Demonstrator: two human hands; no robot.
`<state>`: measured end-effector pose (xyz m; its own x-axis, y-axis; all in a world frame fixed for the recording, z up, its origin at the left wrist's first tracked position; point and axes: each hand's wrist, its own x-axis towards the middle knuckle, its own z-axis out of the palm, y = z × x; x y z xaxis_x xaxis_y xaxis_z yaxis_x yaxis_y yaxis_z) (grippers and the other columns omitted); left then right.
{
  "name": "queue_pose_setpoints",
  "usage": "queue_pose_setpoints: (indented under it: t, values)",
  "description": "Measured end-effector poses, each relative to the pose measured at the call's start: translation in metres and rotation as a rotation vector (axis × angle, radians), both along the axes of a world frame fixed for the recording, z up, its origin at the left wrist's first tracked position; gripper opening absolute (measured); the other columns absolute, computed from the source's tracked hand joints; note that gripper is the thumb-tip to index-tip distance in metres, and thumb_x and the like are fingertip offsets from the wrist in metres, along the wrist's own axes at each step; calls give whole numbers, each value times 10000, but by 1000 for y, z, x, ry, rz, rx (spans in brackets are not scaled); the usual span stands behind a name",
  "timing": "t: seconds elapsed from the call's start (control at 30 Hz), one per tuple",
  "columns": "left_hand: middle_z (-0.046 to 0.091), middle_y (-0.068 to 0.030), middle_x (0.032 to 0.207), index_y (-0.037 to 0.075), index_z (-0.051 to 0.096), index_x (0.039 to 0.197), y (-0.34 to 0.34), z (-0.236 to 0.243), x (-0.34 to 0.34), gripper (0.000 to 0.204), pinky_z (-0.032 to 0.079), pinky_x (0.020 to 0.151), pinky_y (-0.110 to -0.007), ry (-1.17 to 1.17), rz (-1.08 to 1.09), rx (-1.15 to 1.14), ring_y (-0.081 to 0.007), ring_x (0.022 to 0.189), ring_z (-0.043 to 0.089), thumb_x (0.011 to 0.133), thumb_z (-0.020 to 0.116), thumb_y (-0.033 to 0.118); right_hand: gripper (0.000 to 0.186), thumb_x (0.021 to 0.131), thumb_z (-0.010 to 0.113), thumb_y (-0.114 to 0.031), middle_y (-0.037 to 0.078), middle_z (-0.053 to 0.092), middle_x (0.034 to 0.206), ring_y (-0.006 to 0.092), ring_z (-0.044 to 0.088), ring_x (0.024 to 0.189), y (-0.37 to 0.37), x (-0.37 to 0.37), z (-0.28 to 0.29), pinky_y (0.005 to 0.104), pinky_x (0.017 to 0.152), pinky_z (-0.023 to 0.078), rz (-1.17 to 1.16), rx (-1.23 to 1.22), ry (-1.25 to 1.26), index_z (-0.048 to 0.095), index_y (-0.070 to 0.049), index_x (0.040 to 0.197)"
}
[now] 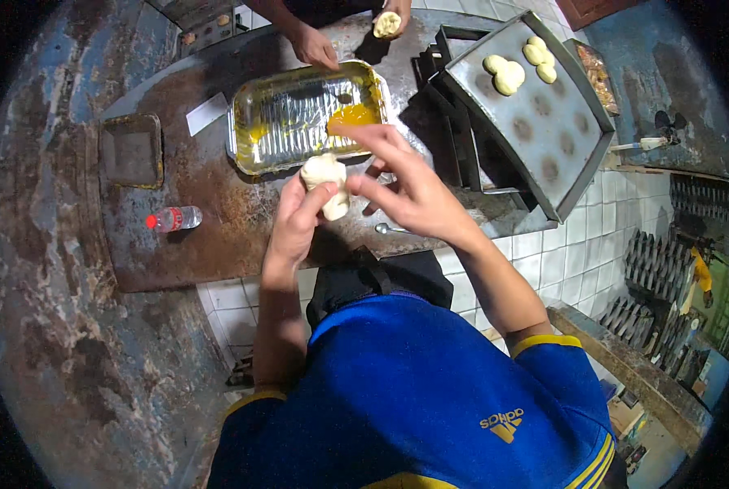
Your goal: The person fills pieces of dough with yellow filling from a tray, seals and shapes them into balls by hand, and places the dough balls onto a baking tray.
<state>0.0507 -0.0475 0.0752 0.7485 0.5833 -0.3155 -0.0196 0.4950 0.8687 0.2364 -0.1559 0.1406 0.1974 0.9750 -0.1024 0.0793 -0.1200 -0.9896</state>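
A pale piece of dough [326,181] is gripped in my left hand [297,213], held up over the near side of the worktable. My right hand [405,186] is just right of the dough, fingers spread and stretched toward the foil tray; it seems to hold nothing. Beyond both hands lies the ribbed foil tray [254,102], with a pool of yellow liquid [363,116] at its right end. Across the table, another person's hand [314,46] is at the tray's far rim, and their other hand holds a piece of dough [387,24].
At the right, a metal baking tray [495,110] bearing several dough pieces [507,73] rests tilted on stacked black trays [458,130]. A red-capped bottle [174,218], a small dark tray [131,151] and a white card [207,114] lie left. A spoon [391,229] is near the front edge.
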Motion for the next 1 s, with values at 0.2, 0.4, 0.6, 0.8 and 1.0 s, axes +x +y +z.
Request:
queue_pose_setpoints:
  t: [0.2,0.4,0.6,0.8,1.0]
  values:
    - [663,-24,1096,18,578,1315,-7,24,10,373,510,748,-247,8,-36,-55,-86,859,630,966,548,146,763,746,897,-322,168,593,1299,360,616,1177,13,-2,16,493,989,540,135,318,-739,619,-106,1424]
    - [630,-22,1028,51,450,1428,7,30,9,522,422,622,-189,-194,-160,-241,-52,805,564,982,578,291,344,819,872,-144,71,678,917,179,665,857,9,14,18,323,775,547,-24,256,-370,804,-67,1146]
    - [641,-3,1033,45,567,1313,-18,40,37,401,454,704,-197,-11,-20,181,-46,867,575,991,668,261,479,846,825,-152,126,673,1099,264,708,894,-9,22,16,370,813,571,-112,316,-465,723,-120,1313]
    - [653,-24,1016,51,607,1228,-42,54,65,294,479,673,-216,2,80,-48,-72,845,617,981,639,207,764,786,881,-421,160,592,1284,333,614,1155,-29,47,25,431,957,535,29,404,-746,630,-98,1432]
    - [569,9,908,82,518,1333,-49,68,105,349,274,456,-175,-83,-92,-324,-17,604,420,1049,542,283,331,920,808,-263,98,672,925,207,681,831,-56,76,-1,320,736,549,-230,416,-486,788,-48,1170]
